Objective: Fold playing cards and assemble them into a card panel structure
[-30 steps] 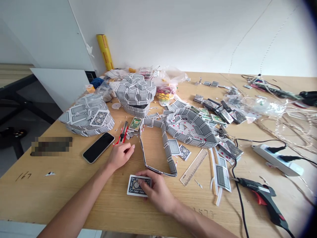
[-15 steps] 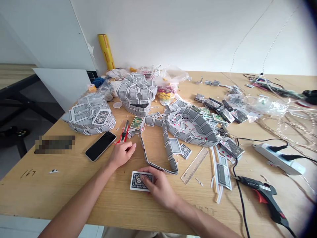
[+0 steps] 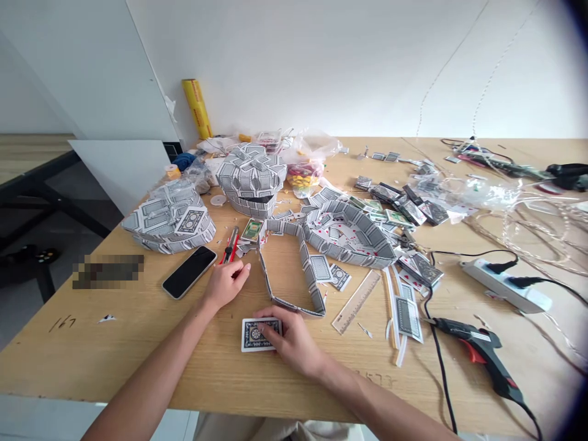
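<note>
My right hand (image 3: 294,340) pinches a playing card (image 3: 252,334) with a dark patterned back, its thumb on top, low over the tabletop. Whether more cards lie under it I cannot tell. My left hand (image 3: 225,283) rests loosely curled on the table, with nothing visible in it. Just beyond it lies a red and black utility knife (image 3: 230,244). Between and beyond my hands stands an open frame of folded cards (image 3: 307,269), long and angular. Right of that frame sits a card-built tray (image 3: 367,252) with loose cards inside.
A phone (image 3: 189,272) lies left of my left hand. Card-covered boxes (image 3: 169,223) stand behind it. To the right are a clear ruler (image 3: 356,301), glue sticks (image 3: 390,306), a hot glue gun (image 3: 478,349) with its cord, and a power strip (image 3: 505,285).
The camera view has shifted slightly. Both hands keep their places on the table, and the card stays in my right hand.
</note>
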Available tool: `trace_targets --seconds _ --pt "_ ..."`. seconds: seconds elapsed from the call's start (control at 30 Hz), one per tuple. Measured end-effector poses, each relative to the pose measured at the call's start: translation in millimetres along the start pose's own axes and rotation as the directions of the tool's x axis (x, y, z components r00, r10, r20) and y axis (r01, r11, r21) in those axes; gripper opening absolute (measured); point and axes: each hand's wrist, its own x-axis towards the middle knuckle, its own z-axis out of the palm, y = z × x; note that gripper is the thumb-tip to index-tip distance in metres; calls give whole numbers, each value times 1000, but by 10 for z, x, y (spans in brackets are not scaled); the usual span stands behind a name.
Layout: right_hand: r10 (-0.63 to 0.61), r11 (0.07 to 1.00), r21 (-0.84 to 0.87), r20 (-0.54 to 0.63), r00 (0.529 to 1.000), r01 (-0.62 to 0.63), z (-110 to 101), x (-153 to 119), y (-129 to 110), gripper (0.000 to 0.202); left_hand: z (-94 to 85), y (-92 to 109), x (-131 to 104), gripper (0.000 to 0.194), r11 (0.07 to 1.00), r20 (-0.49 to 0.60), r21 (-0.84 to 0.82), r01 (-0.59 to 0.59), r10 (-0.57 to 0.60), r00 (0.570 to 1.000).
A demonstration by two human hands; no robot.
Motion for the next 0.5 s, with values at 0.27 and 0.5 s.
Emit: trace_targets --seconds 0.27,0.5 --pt "-78 995 53 -99 992 83 -510 -479 -373 29 -17 -1 1 48 1000 -12 -13 -5 5 1000" --pt "102 994 39 -599 794 -99 -1394 -858 -131 23 12 3 -5 47 998 -12 -37 -41 41 999"
